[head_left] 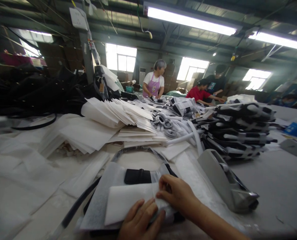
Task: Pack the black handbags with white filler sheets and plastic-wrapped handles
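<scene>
A black handbag (pixel 172 170) lies in front of me, mostly covered by thin white wrapping paper (pixel 98 200). Its handle (pixel 136 148), sheathed in clear plastic, arches away from me, and a black flap tab (pixel 138 176) shows through the middle. Across the lower bag rests a folded white foam sheet (pixel 121 201). My left hand (pixel 142 221) presses on that sheet with its fingers stretched out. At the sheet's right end my right hand (pixel 175 193) is closed in a pinch on its edge. The right fingertips partly hide the spot being pinched.
A grey tape dispenser (pixel 223 180) stands to the right. Behind are stacked white sheets (pixel 116 113), tape rolls (pixel 167 124) and a pile of wrapped black bags (pixel 243 133). A black strap (pixel 81 200) trails left. A co-worker in a purple apron (pixel 153 85) and others work beyond.
</scene>
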The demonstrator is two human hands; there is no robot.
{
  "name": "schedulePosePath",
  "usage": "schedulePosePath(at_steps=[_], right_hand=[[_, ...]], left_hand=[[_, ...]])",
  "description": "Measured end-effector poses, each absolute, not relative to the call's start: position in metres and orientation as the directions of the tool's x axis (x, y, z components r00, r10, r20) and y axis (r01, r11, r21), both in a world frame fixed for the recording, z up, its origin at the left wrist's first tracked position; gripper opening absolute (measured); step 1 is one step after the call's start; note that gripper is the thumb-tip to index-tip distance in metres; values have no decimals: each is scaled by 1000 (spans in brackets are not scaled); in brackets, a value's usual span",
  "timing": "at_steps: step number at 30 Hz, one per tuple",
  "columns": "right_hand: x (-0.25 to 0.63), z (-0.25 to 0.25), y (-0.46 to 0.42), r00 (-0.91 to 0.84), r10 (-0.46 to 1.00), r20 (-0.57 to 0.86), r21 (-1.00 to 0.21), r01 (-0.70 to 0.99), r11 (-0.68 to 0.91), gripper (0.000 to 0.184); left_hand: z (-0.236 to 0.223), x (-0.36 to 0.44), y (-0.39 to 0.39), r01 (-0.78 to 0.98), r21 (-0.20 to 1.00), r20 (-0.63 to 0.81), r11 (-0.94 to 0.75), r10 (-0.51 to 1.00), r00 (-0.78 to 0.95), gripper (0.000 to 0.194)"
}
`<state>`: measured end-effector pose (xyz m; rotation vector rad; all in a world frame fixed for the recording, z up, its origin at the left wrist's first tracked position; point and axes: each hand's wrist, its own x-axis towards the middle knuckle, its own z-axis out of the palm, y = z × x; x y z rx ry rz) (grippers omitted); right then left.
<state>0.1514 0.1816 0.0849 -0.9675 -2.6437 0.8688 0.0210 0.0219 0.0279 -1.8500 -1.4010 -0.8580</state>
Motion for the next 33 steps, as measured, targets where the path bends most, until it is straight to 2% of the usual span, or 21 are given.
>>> schedulePosePath(at_steps=[5, 13, 16, 17, 19, 23, 25, 28, 33], right_hand=[[145, 77, 187, -755, 656, 11, -588, 526, 615, 23], [148, 84, 180, -743, 644, 183, -577, 449, 683, 12], [172, 94, 176, -711, 655, 255, -575, 433, 694, 5], [186, 99, 178, -685, 671, 282, -571, 443, 691, 2], [223, 110, 189, -587, 733, 342, -559, 500, 662, 12], [307, 131, 236, -235, 873, 426, -579, 671, 463, 34], [339, 133, 261, -113, 917, 382, -625, 700, 347, 32], [362, 123, 285, -23, 974, 225, -715, 675, 181, 26], [361, 104, 290, -7, 1000, -25, -861, 508, -18, 46]], left_hand=[[25, 24, 25, 961, -160, 802, -227, 538, 261, 32], [14, 30, 32, 973, -90, 840, -211, 509, 188, 34], [17, 24, 29, 961, -160, 783, -225, 564, 262, 33], [18, 20, 28, 948, -211, 743, -237, 591, 314, 33], [19, 13, 26, 923, -292, 685, -250, 619, 384, 32], [17, 4, 29, 891, -372, 665, -259, 595, 451, 35], [15, 3, 30, 881, -400, 658, -255, 589, 469, 37], [15, 2, 31, 864, -444, 649, -236, 581, 492, 37], [17, 1, 32, 828, -514, 637, -225, 545, 544, 41]])
